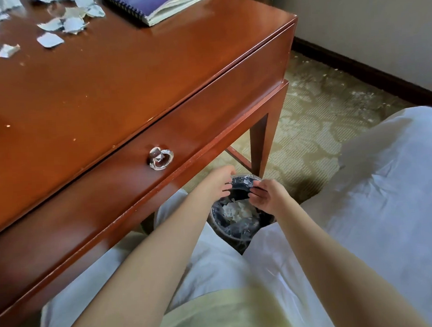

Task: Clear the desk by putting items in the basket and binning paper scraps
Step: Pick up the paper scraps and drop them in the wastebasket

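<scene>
Both hands hover over the bin (pixel 240 212) on the floor: the left hand (pixel 217 184) at its ten o'clock rim, fingers loosely curled around nothing I can see, and the right hand (pixel 266 195) at two o'clock, fingertips pinched, whether on a scrap or the liner I cannot tell. White paper scraps (pixel 236 211) already lie inside the bin. Its mouth is small and sits half under the counter (pixel 81 95) edge, so anything dropped from this height could drift onto the carpet (pixel 315 123). More scraps (pixel 50 39) lie at the counter's eleven o'clock, beside a notebook (pixel 156 4); careless sweeping there could scatter them.
</scene>
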The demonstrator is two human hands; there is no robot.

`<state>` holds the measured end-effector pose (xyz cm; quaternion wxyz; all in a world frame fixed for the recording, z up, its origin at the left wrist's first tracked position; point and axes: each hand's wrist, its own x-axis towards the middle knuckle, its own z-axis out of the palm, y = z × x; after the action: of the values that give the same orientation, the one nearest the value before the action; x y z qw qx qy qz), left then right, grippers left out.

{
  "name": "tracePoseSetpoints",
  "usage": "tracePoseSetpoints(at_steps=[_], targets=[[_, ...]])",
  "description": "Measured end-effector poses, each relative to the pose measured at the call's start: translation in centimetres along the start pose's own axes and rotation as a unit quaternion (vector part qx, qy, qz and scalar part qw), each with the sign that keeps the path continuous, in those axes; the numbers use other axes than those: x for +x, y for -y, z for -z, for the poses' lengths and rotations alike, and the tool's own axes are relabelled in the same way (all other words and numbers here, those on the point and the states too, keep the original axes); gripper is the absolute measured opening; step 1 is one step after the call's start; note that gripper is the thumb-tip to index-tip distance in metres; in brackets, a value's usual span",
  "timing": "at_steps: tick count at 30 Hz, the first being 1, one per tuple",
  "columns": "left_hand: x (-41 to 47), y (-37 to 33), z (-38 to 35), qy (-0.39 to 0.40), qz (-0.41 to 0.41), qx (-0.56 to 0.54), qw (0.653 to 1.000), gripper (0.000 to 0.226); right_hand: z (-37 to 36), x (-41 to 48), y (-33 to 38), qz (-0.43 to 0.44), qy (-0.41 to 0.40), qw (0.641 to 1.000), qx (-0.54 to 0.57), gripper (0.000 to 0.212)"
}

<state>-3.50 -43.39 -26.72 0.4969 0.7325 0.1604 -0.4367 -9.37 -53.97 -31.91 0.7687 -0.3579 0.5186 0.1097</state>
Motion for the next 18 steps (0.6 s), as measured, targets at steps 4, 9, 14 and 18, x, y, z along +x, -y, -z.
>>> tracePoseSetpoints(at_steps=[4,9,14,18], targets=[[-3.8,-1.6,0.0,0.027,-0.062,0.049,0.997,0.037,-0.3,-2.9,1.4,0.045,0.032,0.998,-0.014,0.016],[-9.6,-4.4,1.1,0.059,-0.181,0.103,0.976,0.031,-0.2,-8.0,3.5,0.138,0.088,0.986,0.021,0.020],[-16.0,-7.0,3.4,0.091,-0.294,0.100,0.946,0.020,-1.8,-13.4,5.6,0.231,0.127,0.965,0.006,0.025],[-19.8,-8.6,5.8,0.072,-0.354,0.082,0.929,0.020,-4.2,-17.4,6.8,0.290,0.176,0.940,-0.016,0.027]])
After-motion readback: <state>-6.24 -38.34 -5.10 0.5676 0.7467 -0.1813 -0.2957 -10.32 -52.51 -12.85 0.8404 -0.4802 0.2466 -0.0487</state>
